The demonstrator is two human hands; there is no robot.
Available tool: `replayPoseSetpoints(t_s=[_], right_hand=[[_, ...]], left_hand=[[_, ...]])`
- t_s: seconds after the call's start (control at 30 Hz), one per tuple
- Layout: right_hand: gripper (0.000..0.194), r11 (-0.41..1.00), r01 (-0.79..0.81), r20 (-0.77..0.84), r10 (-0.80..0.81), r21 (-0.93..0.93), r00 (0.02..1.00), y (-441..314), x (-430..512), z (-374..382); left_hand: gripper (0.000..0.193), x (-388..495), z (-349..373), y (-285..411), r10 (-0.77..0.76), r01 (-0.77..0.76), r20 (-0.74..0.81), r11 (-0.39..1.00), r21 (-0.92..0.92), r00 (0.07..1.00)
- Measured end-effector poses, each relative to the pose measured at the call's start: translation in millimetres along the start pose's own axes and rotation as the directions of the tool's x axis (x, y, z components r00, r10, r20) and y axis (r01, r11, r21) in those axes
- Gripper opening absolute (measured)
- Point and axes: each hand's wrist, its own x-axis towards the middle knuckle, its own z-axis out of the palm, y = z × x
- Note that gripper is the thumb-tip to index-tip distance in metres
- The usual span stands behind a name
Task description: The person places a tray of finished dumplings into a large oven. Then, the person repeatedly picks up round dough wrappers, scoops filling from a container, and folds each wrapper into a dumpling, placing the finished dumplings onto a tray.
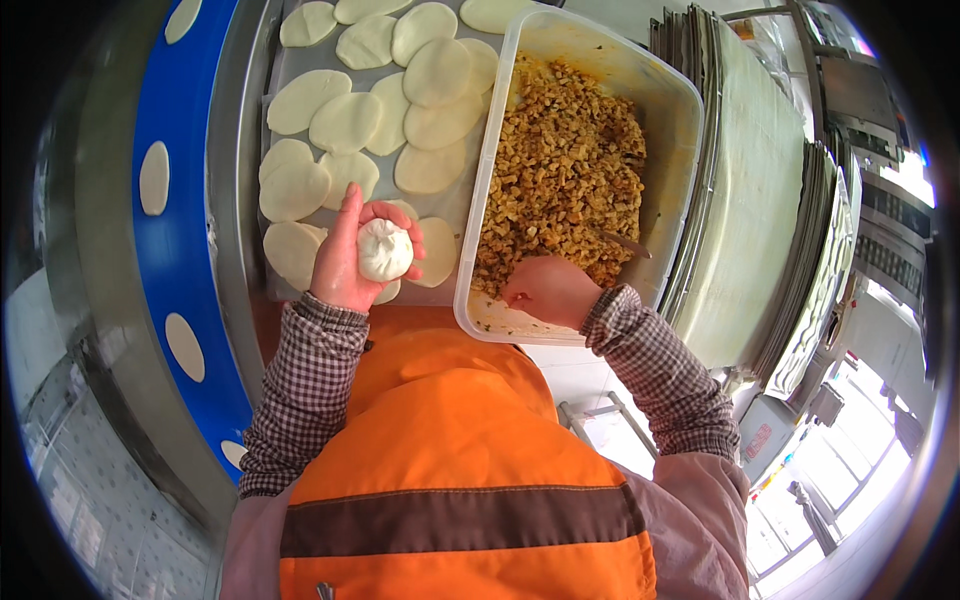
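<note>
A pleated, closed bun of white dough (pixel 385 250) rests in my left hand (pixel 361 255), its gathered top facing up. Beneath and beyond that hand, many flat dough rounds (pixel 346 123) lie on a grey tray (pixel 375 174), several of them overlapping. My right hand (pixel 551 291) is inside a translucent plastic tub (pixel 486 161), at the near end of a chopped brown filling (pixel 566 165). Its fingers are curled down and mostly hidden, so whether they grip something does not show. The tip of a thin utensil (pixel 628 244) sticks out of the filling beyond my right hand.
On the left runs a blue conveyor belt (pixel 176 262) carrying spaced dough rounds, with a metal edge (pixel 232 187) beside the tray. Stacks of trays or boards (pixel 739 187) stand right of the tub. A metal frame (pixel 619 420) is low at the right.
</note>
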Motion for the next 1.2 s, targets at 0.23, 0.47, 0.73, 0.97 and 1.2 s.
replayPoseSetpoints(t_s=[0.23, 0.47, 0.73, 0.97, 1.2], right_hand=[[0.012, 0.733, 0.19, -0.455, 0.18, 0.654, 0.872, -63, -32, -51], [0.01, 0.943, 0.304, -0.852, -0.044, 0.137, 0.521, -126, -29, -67], [0.014, 0.973, 0.227, -0.872, -0.142, -0.037, 0.469, -130, -40, -60], [0.026, 0.977, 0.212, -0.917, -0.052, 0.036, 0.395, -124, -59, -56], [0.072, 0.916, 0.175, -0.852, 0.247, 0.36, 0.461, -118, -93, -59]], left_hand=[[0.065, 1, 37, 1, -0.092, 0.068, 0.166, 0.987, 0.145, 0.982], [0.06, -2, 81, 8, -0.106, 0.069, 0.168, 0.975, 0.212, 0.98], [0.059, 2, 95, 10, -0.117, 0.052, 0.196, 0.95, 0.307, 0.974], [0.054, 15, 107, 3, -0.231, 0.151, 0.27, 0.946, 0.286, 0.935], [0.06, 37, 153, -21, -0.177, 0.118, 0.385, 0.978, 0.172, 0.906]])
